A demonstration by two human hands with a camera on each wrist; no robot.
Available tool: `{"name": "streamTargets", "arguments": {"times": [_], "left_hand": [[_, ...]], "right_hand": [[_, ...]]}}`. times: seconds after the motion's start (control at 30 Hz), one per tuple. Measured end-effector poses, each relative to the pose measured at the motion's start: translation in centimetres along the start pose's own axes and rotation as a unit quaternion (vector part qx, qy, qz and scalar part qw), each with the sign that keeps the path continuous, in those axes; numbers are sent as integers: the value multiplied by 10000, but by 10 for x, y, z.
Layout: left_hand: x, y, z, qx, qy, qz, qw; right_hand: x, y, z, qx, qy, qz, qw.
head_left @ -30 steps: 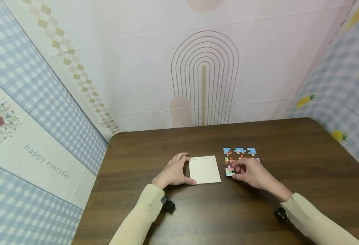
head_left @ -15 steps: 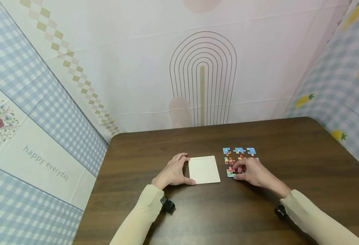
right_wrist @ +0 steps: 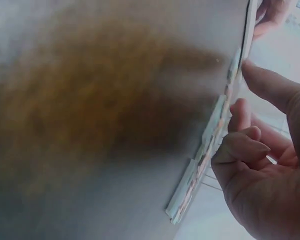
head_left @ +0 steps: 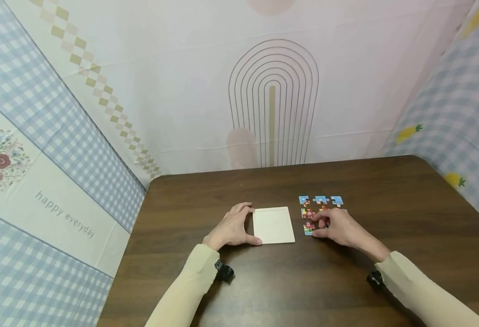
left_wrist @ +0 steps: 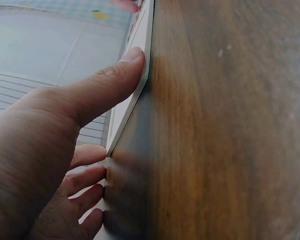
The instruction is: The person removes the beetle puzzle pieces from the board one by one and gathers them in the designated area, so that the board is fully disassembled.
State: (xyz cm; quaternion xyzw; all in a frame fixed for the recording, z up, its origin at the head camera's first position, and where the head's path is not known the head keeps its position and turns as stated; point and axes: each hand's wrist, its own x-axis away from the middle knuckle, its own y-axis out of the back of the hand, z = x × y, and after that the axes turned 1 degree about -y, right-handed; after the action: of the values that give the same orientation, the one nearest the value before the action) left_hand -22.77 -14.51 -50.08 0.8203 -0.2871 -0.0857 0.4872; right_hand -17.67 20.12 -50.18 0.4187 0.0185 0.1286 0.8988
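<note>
A thin cream square tray (head_left: 273, 225) with a raised border lies flat on the brown table. My left hand (head_left: 232, 228) holds its left side, thumb at the near corner and index finger at the far corner; in the left wrist view the thumb (left_wrist: 115, 75) presses the tray's edge. To the right, colourful puzzle pieces (head_left: 321, 200) lie in spaced rows. Over the nearest row, my right hand (head_left: 339, 227) pinches a puzzle piece (head_left: 308, 229) at the left end between thumb and curled fingers. Pieces under the right hand are partly hidden.
The dark wood table (head_left: 264, 281) ends at a far edge (head_left: 280, 169) against a pale patterned cloth (head_left: 174, 104). Checked blue cloths hang at the left and right. Each wrist carries a small black camera (head_left: 225, 271).
My right hand has shifted slightly right, and the near-left puzzle piece has slid a little right with it. My left hand and the tray have stayed in place.
</note>
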Motion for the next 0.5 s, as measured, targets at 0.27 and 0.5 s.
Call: {"name": "streamTargets", "arguments": {"times": [0.27, 0.5], "left_hand": [[4, 6, 6, -201, -6, -41, 9998], [6, 13, 8, -256, 36, -79, 9996]], "right_hand": [[-15, 14, 7, -126, 116, -774, 9969], [-39, 24, 16, -72, 277, -924, 9953]]}}
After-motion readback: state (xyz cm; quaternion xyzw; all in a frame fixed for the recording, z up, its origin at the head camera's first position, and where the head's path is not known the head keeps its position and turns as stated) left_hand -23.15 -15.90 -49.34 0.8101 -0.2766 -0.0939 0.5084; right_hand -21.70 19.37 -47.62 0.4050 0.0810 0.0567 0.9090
